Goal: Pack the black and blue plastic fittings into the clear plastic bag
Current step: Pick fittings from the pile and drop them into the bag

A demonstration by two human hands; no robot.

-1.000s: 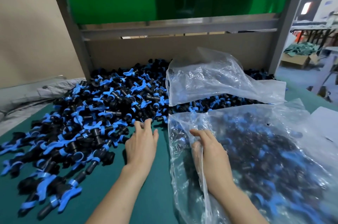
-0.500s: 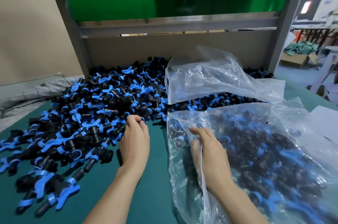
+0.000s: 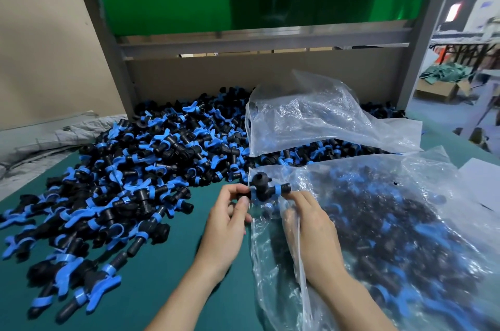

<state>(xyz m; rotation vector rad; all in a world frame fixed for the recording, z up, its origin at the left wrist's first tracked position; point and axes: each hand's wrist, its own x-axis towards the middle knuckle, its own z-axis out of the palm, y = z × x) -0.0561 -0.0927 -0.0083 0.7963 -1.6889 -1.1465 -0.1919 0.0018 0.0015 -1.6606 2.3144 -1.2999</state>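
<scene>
A large pile of black and blue plastic fittings covers the green table on the left. My left hand pinches one black and blue fitting at the mouth of the clear plastic bag, which lies on the right and holds many fittings. My right hand grips the bag's open edge, fingers inside the plastic, just below the held fitting.
A second crumpled clear bag lies on the pile behind. A grey metal frame with a green panel stands at the back. Grey cloth lies at the left edge, white paper at the right.
My left hand reached into the pile, closed on a fitting, and carried it right to the bag's mouth. My right hand stayed on the bag edge.
</scene>
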